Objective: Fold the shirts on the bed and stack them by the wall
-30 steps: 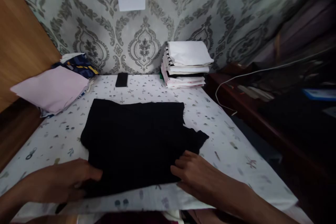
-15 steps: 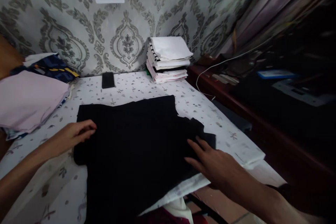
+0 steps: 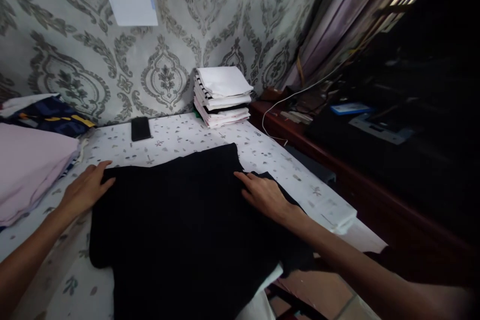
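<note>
A black T-shirt (image 3: 180, 220) lies spread across the patterned white cover, its lower part running out of view at the bottom. At its upper left corner, my left hand (image 3: 85, 187) touches the edge, thumb and fingers apart. My right hand (image 3: 268, 196) rests palm down on the upper right part of the shirt, fingers stretched out. Past the right forearm, some of the black cloth hangs over the near edge.
A stack of folded clothes (image 3: 223, 97) stands by the wall, with a black phone (image 3: 140, 129) to its left. Loose clothes, a pink one (image 3: 33, 165) among them, are heaped at left. A white cable (image 3: 264, 120) and a dark red wooden ledge (image 3: 318, 152) run along the right.
My left hand has moved to the shirt's upper left corner. The right hand has shifted up and left, and the cloth on the right now spreads farther out. The view has tilted.
</note>
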A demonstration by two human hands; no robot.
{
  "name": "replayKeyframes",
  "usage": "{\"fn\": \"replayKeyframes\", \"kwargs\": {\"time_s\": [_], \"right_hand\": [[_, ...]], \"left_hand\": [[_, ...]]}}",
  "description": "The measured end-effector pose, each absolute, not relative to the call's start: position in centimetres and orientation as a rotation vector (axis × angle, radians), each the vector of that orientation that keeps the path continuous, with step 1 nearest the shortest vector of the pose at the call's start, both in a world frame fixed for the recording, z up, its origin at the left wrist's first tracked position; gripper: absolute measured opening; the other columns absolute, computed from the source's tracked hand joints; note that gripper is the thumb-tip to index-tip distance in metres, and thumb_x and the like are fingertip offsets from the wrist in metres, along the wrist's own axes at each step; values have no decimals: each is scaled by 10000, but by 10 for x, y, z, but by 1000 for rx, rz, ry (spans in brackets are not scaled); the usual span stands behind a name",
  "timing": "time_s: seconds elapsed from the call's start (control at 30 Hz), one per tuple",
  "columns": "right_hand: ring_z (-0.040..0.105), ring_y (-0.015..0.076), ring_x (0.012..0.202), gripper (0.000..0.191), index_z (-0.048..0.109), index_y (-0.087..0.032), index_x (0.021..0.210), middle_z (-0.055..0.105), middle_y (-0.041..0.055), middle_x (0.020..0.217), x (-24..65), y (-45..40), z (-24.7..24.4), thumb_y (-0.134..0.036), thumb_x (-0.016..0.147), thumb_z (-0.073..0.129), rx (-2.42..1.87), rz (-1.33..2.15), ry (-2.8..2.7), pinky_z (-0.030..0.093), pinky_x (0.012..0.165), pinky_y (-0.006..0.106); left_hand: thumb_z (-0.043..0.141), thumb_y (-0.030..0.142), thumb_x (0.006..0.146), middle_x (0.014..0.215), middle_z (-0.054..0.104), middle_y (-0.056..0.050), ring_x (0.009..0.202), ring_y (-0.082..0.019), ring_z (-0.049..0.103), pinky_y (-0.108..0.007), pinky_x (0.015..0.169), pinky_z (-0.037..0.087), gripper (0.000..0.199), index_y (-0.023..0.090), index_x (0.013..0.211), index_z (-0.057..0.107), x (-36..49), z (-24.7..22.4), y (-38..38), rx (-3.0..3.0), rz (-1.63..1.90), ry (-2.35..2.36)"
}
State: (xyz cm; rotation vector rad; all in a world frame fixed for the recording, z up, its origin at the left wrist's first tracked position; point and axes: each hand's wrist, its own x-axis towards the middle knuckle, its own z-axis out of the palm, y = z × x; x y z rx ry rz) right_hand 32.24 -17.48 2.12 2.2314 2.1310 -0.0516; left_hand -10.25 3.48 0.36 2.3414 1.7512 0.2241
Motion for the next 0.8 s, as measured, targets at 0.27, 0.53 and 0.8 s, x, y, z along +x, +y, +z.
{"fn": "replayKeyframes", "kwargs": {"time_s": [0.27,0.53,0.8], "right_hand": [[601,146,465,306,633,-199,1113,658,-14,595,343,-122,32,-189,873,444,2893,-1073,2163,462,492,249],[721,176,873,139,579,-209,997,728,57,978,340,40,76,-261,898,496,3012,-2115,2398,579,833,361],[532,236,1321,638,414,-197,1459,534,108,1464,342,62,16,-138,829,492,2560,-1155,2912,442,1082,458]], "left_hand": [[431,401,828,1000,610,-124,1024,-304,590,-390,948,449,255,203,904,572,-97,7,54,2446,153,1712],[393,367,886,838,625,-39,830,-245,611,-313,731,429,130,246,870,436,-93,31,73,2377,319,1890],[505,402,865,774,594,-21,837,-261,638,-357,763,488,244,214,1019,495,-71,22,70,2117,373,2000]]}}
